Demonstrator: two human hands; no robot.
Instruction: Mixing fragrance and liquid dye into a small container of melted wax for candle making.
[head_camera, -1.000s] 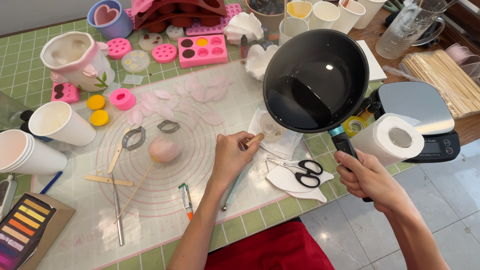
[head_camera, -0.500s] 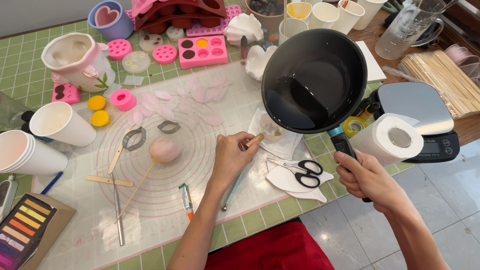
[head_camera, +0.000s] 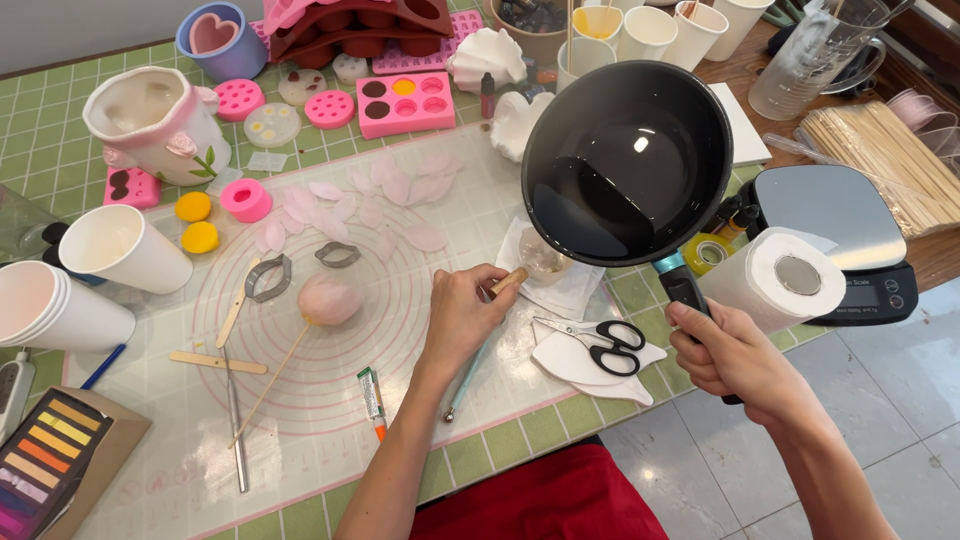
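The right hand (head_camera: 735, 352) has its grip clenched around the dark handle of a black saucepan (head_camera: 628, 160). The pan is held tilted in the air above the surface (head_camera: 330, 500), and a little clear liquid lies at its low side, over a small clear cup (head_camera: 545, 262). This cup stands on a white paper towel (head_camera: 565, 292). The left hand (head_camera: 462, 318) grips a thin wooden stick (head_camera: 512, 280) between its fingers, and the tip of the stick points into the cup. Just beside this hand, 1 pair of black scissors (head_camera: 600, 338) lies on white paper. More to the left, a pink ball on a skewer (head_camera: 330, 298) rests on the clear mat, with 2 metal cutters (head_camera: 268, 278) near it. A kitchen roll (head_camera: 778, 280) stands close to the right hand, touching a digital scale (head_camera: 850, 225).
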